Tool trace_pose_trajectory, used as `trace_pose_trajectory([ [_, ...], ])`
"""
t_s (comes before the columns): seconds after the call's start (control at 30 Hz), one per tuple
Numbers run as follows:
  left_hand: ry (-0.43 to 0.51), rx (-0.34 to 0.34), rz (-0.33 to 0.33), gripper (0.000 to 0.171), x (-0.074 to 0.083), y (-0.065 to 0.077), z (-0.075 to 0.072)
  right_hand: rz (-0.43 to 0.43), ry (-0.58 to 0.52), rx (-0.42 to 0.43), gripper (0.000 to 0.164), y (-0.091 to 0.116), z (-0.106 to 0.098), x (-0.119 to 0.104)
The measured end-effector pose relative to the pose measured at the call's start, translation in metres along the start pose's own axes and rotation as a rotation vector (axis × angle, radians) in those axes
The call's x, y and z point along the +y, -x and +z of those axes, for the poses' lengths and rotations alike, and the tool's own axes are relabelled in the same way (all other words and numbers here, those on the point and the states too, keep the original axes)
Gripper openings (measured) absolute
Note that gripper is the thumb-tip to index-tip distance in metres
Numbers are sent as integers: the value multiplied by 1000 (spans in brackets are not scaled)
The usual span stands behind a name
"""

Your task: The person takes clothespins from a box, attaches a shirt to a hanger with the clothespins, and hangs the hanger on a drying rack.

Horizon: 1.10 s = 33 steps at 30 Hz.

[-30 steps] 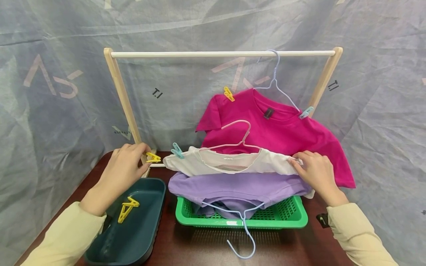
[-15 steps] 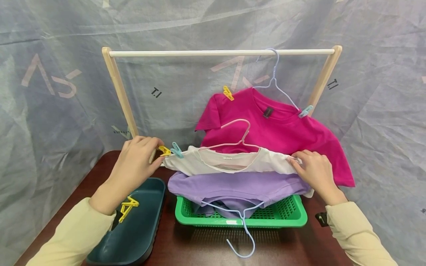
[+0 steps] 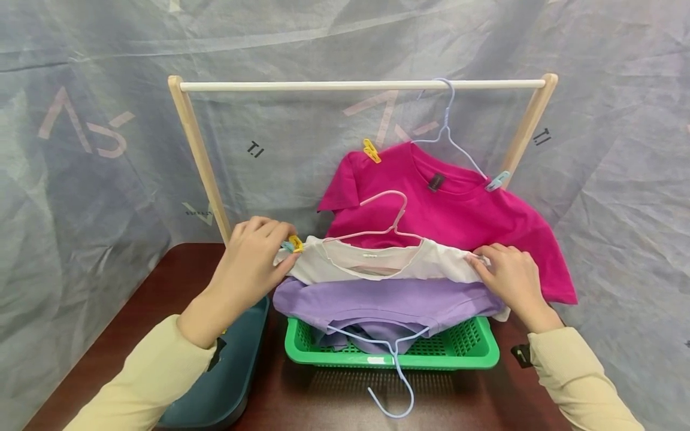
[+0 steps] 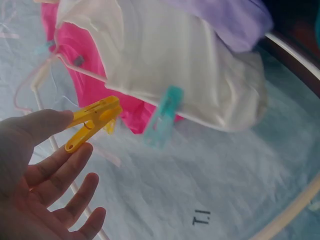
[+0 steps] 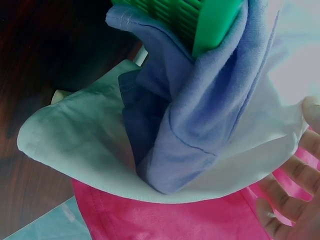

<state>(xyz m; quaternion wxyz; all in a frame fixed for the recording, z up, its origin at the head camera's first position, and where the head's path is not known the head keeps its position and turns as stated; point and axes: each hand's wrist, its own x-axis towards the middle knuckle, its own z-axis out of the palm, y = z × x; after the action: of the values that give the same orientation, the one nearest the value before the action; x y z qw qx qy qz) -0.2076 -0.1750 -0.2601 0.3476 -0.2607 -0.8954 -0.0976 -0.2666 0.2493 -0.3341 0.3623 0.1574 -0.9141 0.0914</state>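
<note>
Behind your work, the wooden rack (image 3: pixel 356 86) stands before a grey sheet (image 3: pixel 280 36). A magenta shirt (image 3: pixel 453 221) hangs on it by a blue hanger (image 3: pixel 445 120), with one yellow clip (image 3: pixel 371 151) and one pale blue clip (image 3: pixel 498 181) at its shoulders. In front, a purple shirt (image 3: pixel 388 296) lies over the green basket (image 3: pixel 393 361) and covers the lower part of the white shirt (image 3: pixel 447 261); a second blue hanger (image 3: pixel 399 374) sticks out toward you. The dark tray (image 3: pixel 226 371) sits at left on the brown table (image 3: pixel 183 263), partly behind your left forearm. Nearest obstruction: the teal clothespin (image 4: pixel 165 112), already on the white shirt's edge, just beside your working spot.

Your left hand (image 3: pixel 259 254) pinches a yellow clothespin (image 4: pixel 95 120) between thumb and index finger, other fingers loose, near the pink hanger (image 3: pixel 395 228) at the white shirt's shoulder. Cannot tell whether the pin touches cloth. Your right hand (image 3: pixel 509 275) pinches the opposite sleeve.

Versus one second ago: your left hand has moved rightward, from beyond the sleeve to the shoulder; the yellow pins in the tray are now mostly hidden by your forearm. Right hand's hold unchanged.
</note>
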Motion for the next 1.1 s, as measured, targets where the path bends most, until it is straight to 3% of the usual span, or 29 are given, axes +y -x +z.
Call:
trace_pose_trajectory([
  [0.63,30,16,173,24,55,-21,33,8,-7,-2,19,1,0,0],
  [1.1,12,-9,237,15,89,-40,57,7,-11,3,19,2,1,-1],
])
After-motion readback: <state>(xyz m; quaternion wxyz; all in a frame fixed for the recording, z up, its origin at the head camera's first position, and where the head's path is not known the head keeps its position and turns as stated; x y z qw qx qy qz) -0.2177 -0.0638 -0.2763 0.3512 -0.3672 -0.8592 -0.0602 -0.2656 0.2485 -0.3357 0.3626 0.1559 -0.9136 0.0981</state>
